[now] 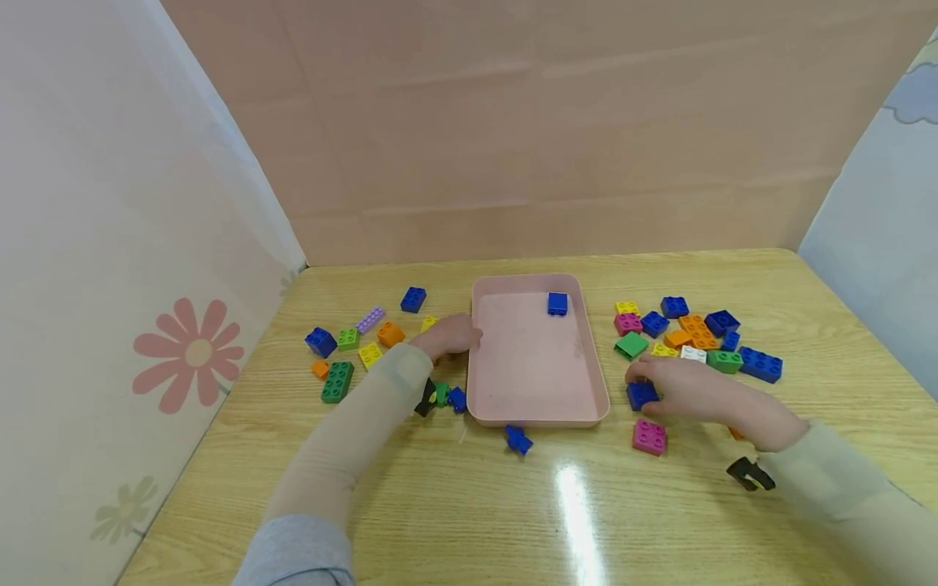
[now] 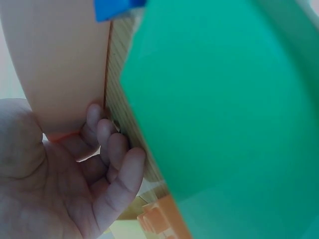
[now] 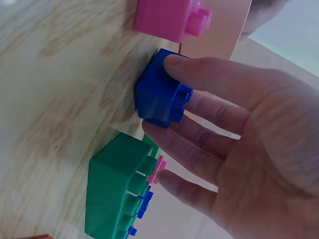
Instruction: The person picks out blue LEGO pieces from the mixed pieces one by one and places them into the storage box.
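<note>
"Where do we have hold?"

"Our right hand (image 1: 677,388) pinches a blue brick (image 1: 643,396) at centre right of the head view, thumb on one side and fingertips on the other. Our left hand (image 1: 449,335) seems to clasp the left rim of the pink tray (image 1: 535,366), mid-frame, though a big green shape fills much of the left wrist view, so we can't judge how firm that clasp is."

"What could trip us up?"

"The grip on the brick, first. We have it only by the fingertips, and its faces look smooth, so a lopsided squeeze could twist it free."

"And around it?"

"A pink brick (image 1: 650,437) sits just below it in the head view and a green brick (image 1: 631,346) just above. If we swept sideways rather than lifting, our fingers could knock either one."

"The tray?"

"If our left hand pulled on that rim, the tray might slide or tip, shifting the blue block (image 1: 558,303) inside at its upper right and bumping the small blue piece (image 1: 519,440) by its bottom edge."
</note>
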A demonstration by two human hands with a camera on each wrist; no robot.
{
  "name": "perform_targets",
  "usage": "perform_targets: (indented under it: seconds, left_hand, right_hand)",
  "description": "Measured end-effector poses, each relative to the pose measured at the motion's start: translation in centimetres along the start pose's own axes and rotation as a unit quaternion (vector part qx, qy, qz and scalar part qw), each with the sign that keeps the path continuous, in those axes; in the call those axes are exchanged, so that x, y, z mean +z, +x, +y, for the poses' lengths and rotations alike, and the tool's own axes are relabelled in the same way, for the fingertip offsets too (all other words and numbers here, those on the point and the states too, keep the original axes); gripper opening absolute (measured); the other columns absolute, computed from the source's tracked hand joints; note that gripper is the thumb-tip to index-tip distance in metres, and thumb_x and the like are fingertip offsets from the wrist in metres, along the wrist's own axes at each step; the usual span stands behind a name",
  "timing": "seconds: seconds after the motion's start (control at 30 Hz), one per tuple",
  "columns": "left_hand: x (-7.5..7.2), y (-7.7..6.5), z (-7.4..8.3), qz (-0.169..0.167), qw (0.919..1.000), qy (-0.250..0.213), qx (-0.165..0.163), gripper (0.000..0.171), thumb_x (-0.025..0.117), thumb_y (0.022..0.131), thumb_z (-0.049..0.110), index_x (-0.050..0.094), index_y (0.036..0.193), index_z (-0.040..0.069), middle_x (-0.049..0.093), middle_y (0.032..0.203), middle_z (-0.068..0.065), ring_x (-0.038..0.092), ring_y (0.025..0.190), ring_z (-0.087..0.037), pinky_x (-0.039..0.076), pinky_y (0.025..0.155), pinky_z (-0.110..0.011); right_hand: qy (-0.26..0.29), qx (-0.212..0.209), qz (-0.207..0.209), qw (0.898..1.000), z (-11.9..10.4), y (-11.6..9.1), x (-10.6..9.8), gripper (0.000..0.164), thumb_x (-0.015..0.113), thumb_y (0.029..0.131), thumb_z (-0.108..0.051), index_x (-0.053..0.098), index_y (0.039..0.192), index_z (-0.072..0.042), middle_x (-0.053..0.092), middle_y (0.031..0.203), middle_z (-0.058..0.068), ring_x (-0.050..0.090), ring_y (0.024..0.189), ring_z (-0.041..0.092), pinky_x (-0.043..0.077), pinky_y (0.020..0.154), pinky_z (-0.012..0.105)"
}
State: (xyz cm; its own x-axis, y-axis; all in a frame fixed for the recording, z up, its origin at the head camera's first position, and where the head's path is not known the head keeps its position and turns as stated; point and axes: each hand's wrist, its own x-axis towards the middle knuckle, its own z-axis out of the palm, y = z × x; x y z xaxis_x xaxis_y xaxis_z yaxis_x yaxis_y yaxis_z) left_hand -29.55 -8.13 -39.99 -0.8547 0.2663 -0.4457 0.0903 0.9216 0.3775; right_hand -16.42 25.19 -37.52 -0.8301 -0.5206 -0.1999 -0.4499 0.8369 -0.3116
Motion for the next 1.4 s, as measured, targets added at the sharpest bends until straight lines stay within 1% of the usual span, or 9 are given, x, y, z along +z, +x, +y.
perform_targets:
  seconds: [0.27, 0.37, 0.5, 0.6, 0.77, 0.97, 1.1, 1.2, 1.4]
  left_hand:
    - [0.0, 0.0, 0.0, 0.003, 1.0000, -0.002, 0.004, 0.036, 0.043, 0.102, 0.023, 0.050, 0.070, 0.009, 0.041, 0.059, -0.003, 0.039, 0.047, -0.018, 0.032, 0.049, -0.027]
    - [0.0, 0.0, 0.1, 0.003, 1.0000, 0.002, 0.007, 0.035, 0.043, 0.103, 0.024, 0.050, 0.071, 0.009, 0.041, 0.060, -0.003, 0.039, 0.047, -0.018, 0.033, 0.050, -0.027]
    - [0.0, -0.1, 0.0, 0.002, 0.9999, 0.004, 0.011, 0.036, 0.043, 0.103, 0.023, 0.050, 0.071, 0.009, 0.041, 0.059, -0.003, 0.039, 0.047, -0.018, 0.033, 0.050, -0.027]
    - [0.1, -0.1, 0.0, 0.002, 1.0000, 0.000, 0.009, 0.037, 0.043, 0.103, 0.024, 0.050, 0.070, 0.009, 0.041, 0.058, -0.003, 0.039, 0.047, -0.018, 0.033, 0.050, -0.027]
    - [0.1, 0.0, -0.1, 0.004, 1.0000, -0.001, 0.005, 0.036, 0.043, 0.102, 0.024, 0.051, 0.071, 0.009, 0.041, 0.059, -0.003, 0.040, 0.047, -0.018, 0.033, 0.050, -0.027]
    - [0.0, 0.0, -0.2, 0.004, 0.9999, 0.002, 0.010, 0.035, 0.043, 0.102, 0.024, 0.052, 0.072, 0.009, 0.042, 0.059, -0.003, 0.040, 0.048, -0.018, 0.033, 0.050, -0.027]
    - [0.0, 0.0, -0.2, 0.005, 0.9999, 0.001, 0.011, 0.035, 0.043, 0.102, 0.024, 0.051, 0.072, 0.009, 0.041, 0.059, -0.003, 0.039, 0.047, -0.018, 0.033, 0.050, -0.027]
    - [-0.1, -0.1, -0.2, 0.009, 0.9997, 0.009, 0.020, 0.037, 0.042, 0.103, 0.024, 0.049, 0.069, 0.010, 0.040, 0.058, -0.002, 0.038, 0.047, -0.017, 0.032, 0.050, -0.027]
    - [0.1, -0.1, -0.2, 0.015, 0.9993, 0.012, 0.033, 0.038, 0.042, 0.103, 0.024, 0.049, 0.069, 0.010, 0.039, 0.058, -0.001, 0.037, 0.046, -0.016, 0.033, 0.050, -0.026]
  right_hand:
    - [-0.020, 0.000, 0.014, 1.000, -0.1, 0.2, -0.3, 0.037, 0.081, 0.079, -0.020, 0.065, 0.110, -0.006, 0.064, 0.107, 0.007, 0.062, 0.091, 0.023, 0.052, 0.080, 0.046]
    - [-0.030, 0.006, 0.017, 0.999, -0.2, 0.3, -0.7, 0.038, 0.080, 0.080, -0.020, 0.065, 0.111, -0.005, 0.064, 0.110, 0.012, 0.063, 0.093, 0.027, 0.052, 0.080, 0.048]
    - [-0.035, 0.015, 0.027, 0.999, -0.4, 0.4, -1.4, 0.038, 0.079, 0.082, -0.019, 0.065, 0.113, -0.003, 0.059, 0.121, 0.026, 0.062, 0.100, 0.038, 0.051, 0.081, 0.051]
    - [-0.033, 0.019, 0.034, 0.999, -0.5, 0.6, -2.1, 0.039, 0.078, 0.082, -0.018, 0.064, 0.115, -0.002, 0.057, 0.124, 0.028, 0.062, 0.100, 0.038, 0.052, 0.081, 0.050]
    - [-0.039, 0.016, 0.050, 0.998, -0.8, 1.1, -3.4, 0.040, 0.079, 0.082, -0.017, 0.064, 0.115, -0.001, 0.061, 0.116, 0.019, 0.063, 0.093, 0.030, 0.054, 0.077, 0.046]
    - [-0.053, -0.006, 0.083, 0.995, -1.1, 2.1, -4.8, 0.035, 0.078, 0.081, -0.013, 0.065, 0.112, -0.001, 0.062, 0.103, 0.008, 0.062, 0.086, 0.022, 0.054, 0.075, 0.043]
    - [-0.050, -0.005, 0.091, 0.995, -1.3, 2.9, -5.6, 0.036, 0.077, 0.083, -0.013, 0.063, 0.113, -0.001, 0.061, 0.101, 0.008, 0.062, 0.087, 0.023, 0.053, 0.077, 0.046]
    - [-0.054, -0.004, 0.096, 0.994, -1.4, 3.5, -6.0, 0.037, 0.077, 0.083, -0.014, 0.062, 0.114, -0.001, 0.061, 0.102, 0.009, 0.062, 0.088, 0.026, 0.053, 0.078, 0.048]
    - [-0.069, -0.024, 0.106, 0.992, -1.9, 4.9, -6.4, 0.037, 0.077, 0.082, -0.015, 0.063, 0.114, -0.002, 0.061, 0.100, 0.008, 0.062, 0.085, 0.024, 0.054, 0.075, 0.044]
